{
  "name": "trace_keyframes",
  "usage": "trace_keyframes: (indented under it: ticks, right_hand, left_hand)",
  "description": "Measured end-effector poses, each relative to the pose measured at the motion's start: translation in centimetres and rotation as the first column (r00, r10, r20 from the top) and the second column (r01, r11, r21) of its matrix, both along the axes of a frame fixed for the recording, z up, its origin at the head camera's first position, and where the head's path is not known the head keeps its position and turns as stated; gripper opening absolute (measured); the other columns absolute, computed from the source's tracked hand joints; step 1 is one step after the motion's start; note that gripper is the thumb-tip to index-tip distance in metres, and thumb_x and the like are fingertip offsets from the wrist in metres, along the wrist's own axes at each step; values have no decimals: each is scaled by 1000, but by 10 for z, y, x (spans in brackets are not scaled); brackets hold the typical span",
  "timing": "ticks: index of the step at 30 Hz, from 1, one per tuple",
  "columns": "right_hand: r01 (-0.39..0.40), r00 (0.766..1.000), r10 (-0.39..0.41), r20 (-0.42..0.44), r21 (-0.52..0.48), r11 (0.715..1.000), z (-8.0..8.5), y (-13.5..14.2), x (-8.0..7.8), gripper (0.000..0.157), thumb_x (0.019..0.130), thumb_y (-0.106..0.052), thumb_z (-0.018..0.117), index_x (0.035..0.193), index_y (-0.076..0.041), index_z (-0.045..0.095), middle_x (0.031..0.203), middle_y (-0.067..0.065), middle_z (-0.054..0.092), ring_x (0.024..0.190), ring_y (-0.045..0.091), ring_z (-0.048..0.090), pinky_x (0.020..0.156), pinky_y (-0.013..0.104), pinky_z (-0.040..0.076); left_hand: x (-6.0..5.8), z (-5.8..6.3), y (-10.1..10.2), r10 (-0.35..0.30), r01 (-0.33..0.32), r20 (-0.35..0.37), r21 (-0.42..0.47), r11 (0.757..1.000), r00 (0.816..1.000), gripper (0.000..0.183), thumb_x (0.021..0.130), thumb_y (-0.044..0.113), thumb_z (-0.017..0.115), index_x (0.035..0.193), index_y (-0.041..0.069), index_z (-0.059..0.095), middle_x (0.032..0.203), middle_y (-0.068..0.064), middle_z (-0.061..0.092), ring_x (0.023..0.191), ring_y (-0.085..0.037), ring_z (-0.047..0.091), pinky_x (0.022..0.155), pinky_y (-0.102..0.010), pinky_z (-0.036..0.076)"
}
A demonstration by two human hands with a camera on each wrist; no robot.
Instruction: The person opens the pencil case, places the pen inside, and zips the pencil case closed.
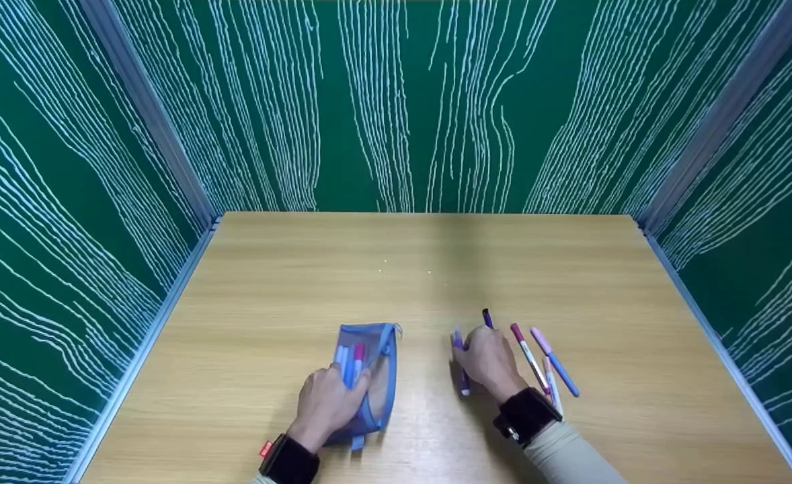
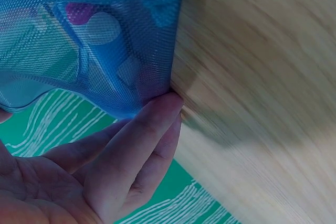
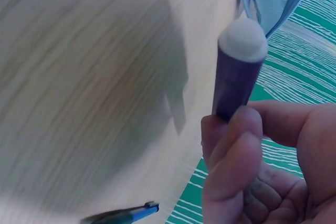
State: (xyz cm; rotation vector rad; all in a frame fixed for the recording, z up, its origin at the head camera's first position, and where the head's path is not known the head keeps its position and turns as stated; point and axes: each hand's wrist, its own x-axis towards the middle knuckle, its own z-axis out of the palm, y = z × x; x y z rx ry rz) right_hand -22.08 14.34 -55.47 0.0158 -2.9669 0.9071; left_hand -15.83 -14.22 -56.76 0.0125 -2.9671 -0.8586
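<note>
My left hand (image 1: 331,402) grips the left side of a blue mesh pencil pouch (image 1: 392,376) lying on the table. Through the mesh show several markers, one with a pink cap (image 1: 359,352). In the left wrist view the fingertips (image 2: 167,103) touch the edge of the pouch (image 2: 126,3). To the right, my right hand (image 1: 490,356) pinches a purple marker (image 1: 464,382) between thumb and fingers. The right wrist view shows that marker (image 3: 236,85) with its white end pointing up. A dark pen (image 1: 487,317) lies just beyond the right hand, partly hidden by it.
Right of the right hand lie a red-capped marker (image 1: 529,355), a blue marker with a lilac cap (image 1: 556,363) and a pale pen (image 1: 552,386) partly under the wrist. Green walls (image 1: 369,101) with white lines enclose the wooden table (image 1: 288,282) at the back and sides.
</note>
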Motion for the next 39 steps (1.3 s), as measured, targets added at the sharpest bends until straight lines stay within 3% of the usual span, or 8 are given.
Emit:
trace_keyframes:
  ticks: [23, 29, 39]
  right_hand:
    - [-31, 997, 42, 72, -147, 989, 0, -30, 5, 15, 86, -20, 83, 75, -11, 78, 64, -2, 68, 52, 11, 57, 48, 27, 46]
    - [-26, 988, 61, 140, -244, 969, -1, -41, 9, 14, 88, -17, 81, 78, -9, 77, 63, -1, 68, 46, 10, 57, 42, 24, 46]
    - [-51, 970, 140, 201, -392, 918, 0, -58, 14, 10, 90, -11, 78, 84, -2, 77, 65, 5, 70, 50, 15, 66, 49, 32, 56]
  left_hand:
    - [2, 2, -1, -5, 5, 4, 21, 1000, 1000, 50, 96, 54, 59, 83, 7, 62, 68, -2, 53, 60, -16, 51, 54, -33, 44]
    - [2, 1, 0, -2, 1, 6, 27, 1000, 1000, 50, 96, 54, 61, 85, 5, 63, 68, -2, 53, 60, -17, 52, 54, -33, 44]
    - [2, 3, -1, -6, 6, 24, 25, 1000, 1000, 52, 96, 55, 60, 88, 4, 63, 71, -3, 53, 62, -17, 52, 56, -34, 45]
